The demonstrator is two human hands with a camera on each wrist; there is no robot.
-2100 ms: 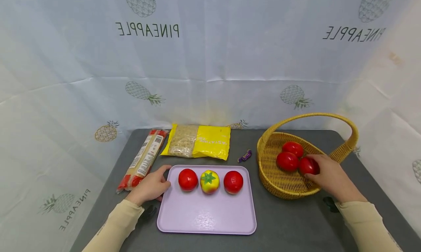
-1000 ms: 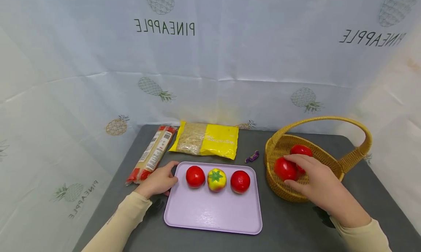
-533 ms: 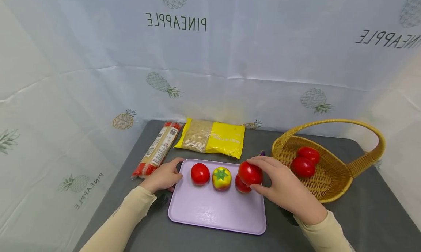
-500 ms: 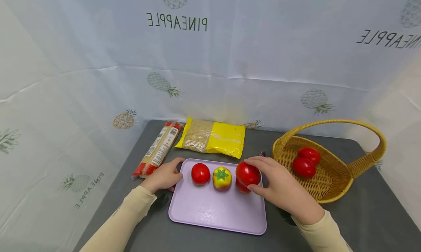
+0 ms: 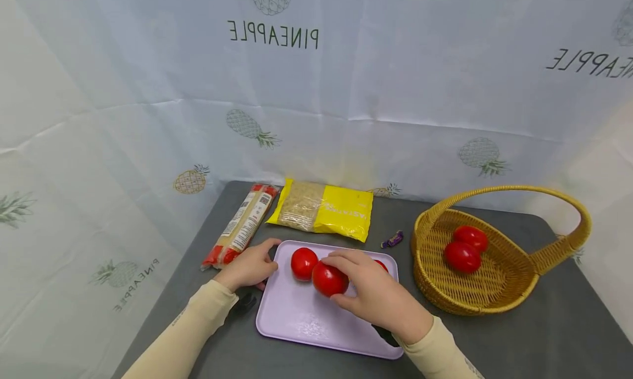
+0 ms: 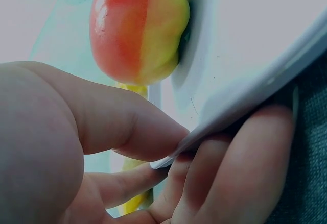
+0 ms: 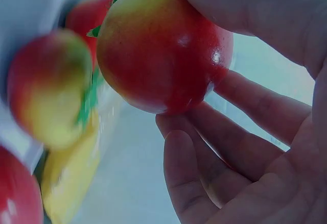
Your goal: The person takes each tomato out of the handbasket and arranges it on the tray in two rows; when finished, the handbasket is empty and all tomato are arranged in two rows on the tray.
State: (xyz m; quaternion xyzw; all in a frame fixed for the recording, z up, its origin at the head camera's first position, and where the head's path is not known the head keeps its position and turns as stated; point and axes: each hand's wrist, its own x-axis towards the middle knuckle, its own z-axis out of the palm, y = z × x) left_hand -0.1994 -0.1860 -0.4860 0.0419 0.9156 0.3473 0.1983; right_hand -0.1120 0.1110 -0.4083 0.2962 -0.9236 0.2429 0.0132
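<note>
Over the lilac tray (image 5: 296, 318), my right hand (image 5: 378, 288) holds a toy tomato (image 5: 329, 280) between thumb and fingers. In the right wrist view this held tomato (image 7: 163, 45) is red, yellowish towards its green calyx. My left hand (image 5: 249, 265) pinches the tray's left edge, thumb above and fingers below, as the left wrist view shows at the tray rim (image 6: 219, 122). One red tomato (image 5: 304, 263) sits on the tray beside the held one. Another red tomato (image 5: 381, 265) shows only its top behind my right hand. The yellow-red one is hidden in the head view.
A wicker basket (image 5: 440, 296) with an arched handle stands right of the tray, with two red toy tomatoes (image 5: 462, 257) inside. Behind the tray lie a yellow packet (image 5: 343, 211), a long red-ended packet (image 5: 242, 225) and a small purple-wrapped sweet (image 5: 393, 239). A patterned curtain hangs behind.
My right hand has taken one tomato out of the basket and carried it left across the tray. My left hand stays at the tray edge. The head view has shifted a little.
</note>
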